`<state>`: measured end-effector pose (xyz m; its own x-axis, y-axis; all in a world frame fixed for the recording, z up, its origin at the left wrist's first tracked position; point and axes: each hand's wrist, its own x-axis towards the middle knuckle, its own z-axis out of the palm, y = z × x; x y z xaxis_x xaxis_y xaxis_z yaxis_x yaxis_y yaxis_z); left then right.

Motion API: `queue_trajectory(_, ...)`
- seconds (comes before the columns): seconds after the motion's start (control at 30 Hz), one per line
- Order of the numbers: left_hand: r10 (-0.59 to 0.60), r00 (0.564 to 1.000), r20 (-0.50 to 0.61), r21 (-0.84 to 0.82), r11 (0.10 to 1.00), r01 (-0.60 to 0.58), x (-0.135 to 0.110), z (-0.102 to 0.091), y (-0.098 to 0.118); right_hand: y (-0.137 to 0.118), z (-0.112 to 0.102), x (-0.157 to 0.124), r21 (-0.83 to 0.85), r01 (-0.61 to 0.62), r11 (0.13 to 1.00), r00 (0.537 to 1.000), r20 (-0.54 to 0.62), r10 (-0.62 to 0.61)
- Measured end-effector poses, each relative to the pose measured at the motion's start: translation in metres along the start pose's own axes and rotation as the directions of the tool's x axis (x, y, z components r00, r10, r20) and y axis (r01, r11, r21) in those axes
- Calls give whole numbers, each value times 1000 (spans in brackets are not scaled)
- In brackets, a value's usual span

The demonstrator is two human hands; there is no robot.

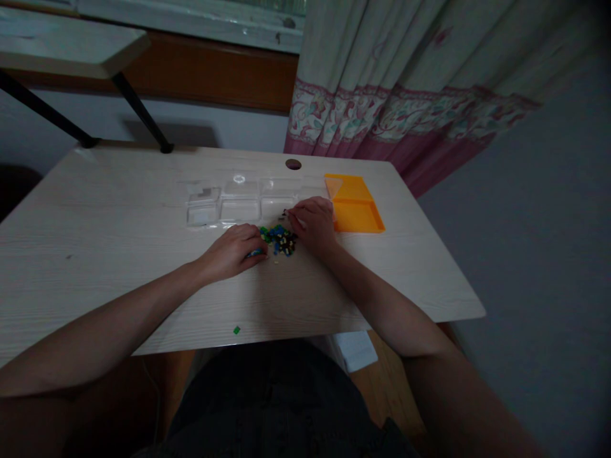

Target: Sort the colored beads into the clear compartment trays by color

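Observation:
A pile of small toy building bricks (pixel 282 240), in green, blue, black and cream, lies on the table between my two hands. My left hand (pixel 238 249) rests at the pile's left edge, its fingers curled around several blue and green bricks (pixel 256 252). On the far right side of the pile, my right hand (pixel 312 221) is closed in a pinch, with a small dark brick (pixel 285 213) at the fingertips. Just beyond the hands is a clear plastic tray (pixel 241 208) with compartments; a few grey pieces show at its left end.
An orange divided tray (pixel 359 216) stands right of the clear one. One green brick (pixel 237 330) lies near the front edge of the pale wooden table (pixel 119 254). A raised shelf (pixel 71 48) on black legs stands back left. A curtain (pixel 382 83) hangs behind.

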<state>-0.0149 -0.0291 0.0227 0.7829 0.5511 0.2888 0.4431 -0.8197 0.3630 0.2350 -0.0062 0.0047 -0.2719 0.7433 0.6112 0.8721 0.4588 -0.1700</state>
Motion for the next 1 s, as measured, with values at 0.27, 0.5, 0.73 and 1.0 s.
queue_trajectory(0.27,-64,995,-78,-113,992,55,0,-2,-2,0,0,0,7,11,1000,1000,13,-11)
queue_trajectory(0.5,-197,965,-172,-218,963,158,0,-2,-4,-5,-4,-1,36,91,995,996,16,-92)
queue_trajectory(0.73,-246,935,-254,-277,945,174,0,2,-10,-20,-9,-4,104,294,950,952,57,-301)
queue_trajectory(1.0,-245,939,-242,-296,940,169,1,3,-13,-35,-10,-10,119,444,888,895,-13,-446)
